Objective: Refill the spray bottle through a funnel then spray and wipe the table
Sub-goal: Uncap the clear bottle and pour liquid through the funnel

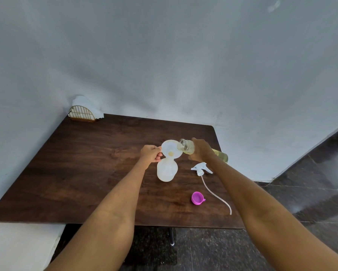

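Yellowish liquid sits in the refill bottle (189, 147), gripped and tipped by the right hand (200, 150) over the funnel (171, 149). The left hand (150, 155) pinches the funnel's rim atop the spray bottle (166, 171), mid-table (86, 163). The sprayer (201, 169) lies beside it.

Matt wood table (86, 163), translucent plastic funnel (169, 148)
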{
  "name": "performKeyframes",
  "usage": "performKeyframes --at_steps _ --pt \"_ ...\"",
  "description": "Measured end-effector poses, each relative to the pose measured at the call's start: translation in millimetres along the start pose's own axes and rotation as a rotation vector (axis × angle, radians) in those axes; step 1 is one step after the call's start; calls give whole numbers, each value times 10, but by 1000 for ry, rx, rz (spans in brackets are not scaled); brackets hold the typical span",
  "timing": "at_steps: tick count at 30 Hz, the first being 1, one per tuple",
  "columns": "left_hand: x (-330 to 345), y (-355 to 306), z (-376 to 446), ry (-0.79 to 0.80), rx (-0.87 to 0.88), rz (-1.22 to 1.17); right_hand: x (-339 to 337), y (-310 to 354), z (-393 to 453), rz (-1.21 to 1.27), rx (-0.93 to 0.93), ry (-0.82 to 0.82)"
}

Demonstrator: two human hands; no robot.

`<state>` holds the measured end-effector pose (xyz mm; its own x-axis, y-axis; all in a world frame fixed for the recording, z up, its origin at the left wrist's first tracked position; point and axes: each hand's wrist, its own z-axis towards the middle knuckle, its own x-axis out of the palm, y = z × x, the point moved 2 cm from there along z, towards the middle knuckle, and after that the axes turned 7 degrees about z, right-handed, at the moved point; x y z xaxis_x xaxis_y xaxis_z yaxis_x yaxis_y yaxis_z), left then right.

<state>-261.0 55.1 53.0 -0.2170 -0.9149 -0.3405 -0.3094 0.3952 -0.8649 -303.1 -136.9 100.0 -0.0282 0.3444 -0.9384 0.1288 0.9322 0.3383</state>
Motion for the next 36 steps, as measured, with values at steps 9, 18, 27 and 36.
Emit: performKeyframes --at_steps 9,18,27,36 --pt "-3 -13 -20 2 -8 -3 -4 -12 -6 -26 -4 30" --pt "0 -23 -25 -3 -9 -3 -26 19 0 -27 -23 27" --pt "-3 -11 -36 11 -10 -13 4 45 5 -41 -29 38" --pt "1 -36 -24 13 -7 -2 2 44 6 -29 -34 36"
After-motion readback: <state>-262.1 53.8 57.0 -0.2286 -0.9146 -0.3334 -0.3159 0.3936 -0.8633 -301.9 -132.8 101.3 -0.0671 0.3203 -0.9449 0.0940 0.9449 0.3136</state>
